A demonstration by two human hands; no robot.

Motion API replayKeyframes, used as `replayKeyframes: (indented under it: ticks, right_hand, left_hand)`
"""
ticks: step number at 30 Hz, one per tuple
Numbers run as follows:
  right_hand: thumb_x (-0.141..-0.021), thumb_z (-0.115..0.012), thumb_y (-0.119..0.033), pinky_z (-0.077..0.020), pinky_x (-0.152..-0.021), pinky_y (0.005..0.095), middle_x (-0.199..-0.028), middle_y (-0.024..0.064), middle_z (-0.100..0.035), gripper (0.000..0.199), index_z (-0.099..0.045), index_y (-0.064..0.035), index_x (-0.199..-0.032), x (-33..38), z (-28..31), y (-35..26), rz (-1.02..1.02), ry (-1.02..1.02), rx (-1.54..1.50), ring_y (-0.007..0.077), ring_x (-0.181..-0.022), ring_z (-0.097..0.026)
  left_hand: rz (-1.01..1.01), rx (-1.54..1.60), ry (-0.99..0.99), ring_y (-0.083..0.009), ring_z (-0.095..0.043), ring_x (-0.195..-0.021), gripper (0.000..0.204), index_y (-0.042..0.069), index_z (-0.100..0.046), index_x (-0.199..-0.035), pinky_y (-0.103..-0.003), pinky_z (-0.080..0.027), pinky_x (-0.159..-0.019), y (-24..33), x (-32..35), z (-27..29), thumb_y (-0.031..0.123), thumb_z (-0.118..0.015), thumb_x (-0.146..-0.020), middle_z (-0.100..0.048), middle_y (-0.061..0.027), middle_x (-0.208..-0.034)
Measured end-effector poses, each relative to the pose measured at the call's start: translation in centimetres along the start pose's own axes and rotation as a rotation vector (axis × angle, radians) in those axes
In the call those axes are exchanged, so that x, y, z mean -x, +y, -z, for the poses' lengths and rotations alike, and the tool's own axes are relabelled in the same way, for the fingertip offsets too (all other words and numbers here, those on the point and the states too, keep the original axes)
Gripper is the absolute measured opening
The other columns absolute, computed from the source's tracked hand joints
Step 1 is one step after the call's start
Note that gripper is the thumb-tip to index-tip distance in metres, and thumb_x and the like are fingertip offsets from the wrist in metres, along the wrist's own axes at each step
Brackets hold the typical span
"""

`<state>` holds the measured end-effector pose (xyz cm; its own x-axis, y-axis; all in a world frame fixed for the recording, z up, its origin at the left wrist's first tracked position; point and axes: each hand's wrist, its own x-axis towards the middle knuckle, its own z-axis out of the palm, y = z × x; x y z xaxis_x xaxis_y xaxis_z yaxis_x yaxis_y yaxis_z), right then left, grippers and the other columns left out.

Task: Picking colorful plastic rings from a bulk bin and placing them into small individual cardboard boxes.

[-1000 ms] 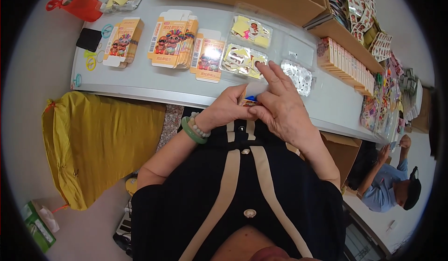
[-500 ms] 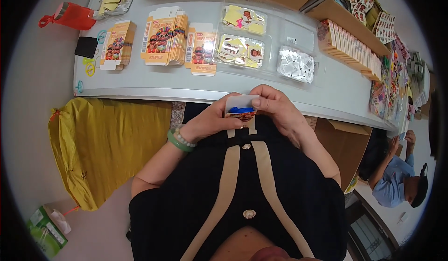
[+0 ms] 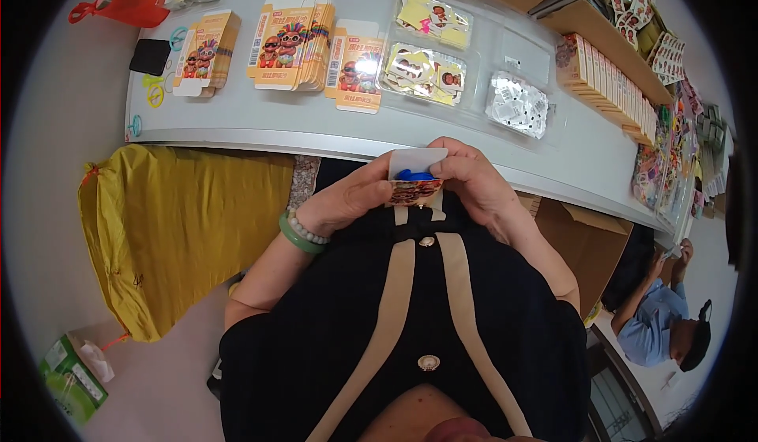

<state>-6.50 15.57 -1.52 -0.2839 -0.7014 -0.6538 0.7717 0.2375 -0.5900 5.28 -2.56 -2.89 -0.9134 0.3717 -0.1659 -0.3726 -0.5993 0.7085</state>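
Small box [image 3: 415, 194] | blue item [image 3: 417, 176] inside | left hand [image 3: 347, 203]: grip closed on side | right hand [image 3: 477, 184]: grip pinching flap [image 3: 412, 159]

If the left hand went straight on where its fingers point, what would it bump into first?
The small open box that your left hand is touching. Just beyond it, probably the right hand, though one view makes depth hard to judge.

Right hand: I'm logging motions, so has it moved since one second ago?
Yes. The right hand has drawn back, down the view, from the clear tray, which it overlapped then but not now.
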Motion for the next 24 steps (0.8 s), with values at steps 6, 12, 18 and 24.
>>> replayKeyframes:
  ticks: [6, 12, 18, 24]
  right_hand:
    - [-0.082, -0.057, -0.009, -0.0418, -0.077, 0.0224, -0.087, 0.0005, -0.059, 0.015, -0.06, -0.0025, -0.096, -0.3, -0.7, 0.1, 0.082, 0.037, 0.064, 0.009, -0.08, -0.054]
    - [-0.088, -0.053, -0.004, -0.0452, -0.081, 0.0264, -0.099, 0.0081, -0.061, 0.027, -0.058, -0.0014, -0.114, -0.5, -0.8, 0.0, 0.602, 0.079, 0.708, 0.017, -0.086, -0.059]
    - [-0.084, -0.061, -0.011, -0.0495, -0.073, 0.0324, -0.095, 0.0126, -0.061, 0.022, -0.062, -0.0052, -0.105, 0.2, -0.3, -1.4, 0.84, 0.033, 1.199, 0.0293, -0.085, -0.06]
    - [-0.083, -0.064, -0.009, -0.0495, -0.068, 0.0328, -0.09, 0.0111, -0.063, 0.015, -0.062, -0.0014, -0.096, 0.2, -0.9, -2.1, 0.546, 0.033, 1.007, 0.0257, -0.084, -0.062]
  left_hand:
    - [0.164, 0.144, 0.297, -0.0126, -0.053, -0.104, 0.042, -0.001, -0.05, -0.122, -0.026, -0.041, -0.092, 0.7, -0.9, -0.2, 0.027, -0.052, -0.092, -0.057, -0.0061, -0.113]
    - [0.018, -0.085, 0.48, -0.0089, -0.058, -0.08, 0.015, 0.0, -0.064, -0.096, -0.023, -0.046, -0.075, 0.9, -1.3, 1.6, 0.004, -0.055, -0.084, -0.064, -0.0026, -0.087]
    - [0.056, -0.108, 0.344, -0.0106, -0.059, -0.091, 0.021, -0.001, -0.063, -0.107, -0.024, -0.047, -0.084, 1.2, -0.8, 2.8, 0.005, -0.057, -0.087, -0.065, -0.0044, -0.097]
    - [-0.009, -0.424, 0.275, -0.008, -0.058, -0.087, 0.019, -0.001, -0.063, -0.105, -0.023, -0.047, -0.08, 1.8, -1.3, 2.1, 0.01, -0.059, -0.089, -0.065, -0.0027, -0.094]
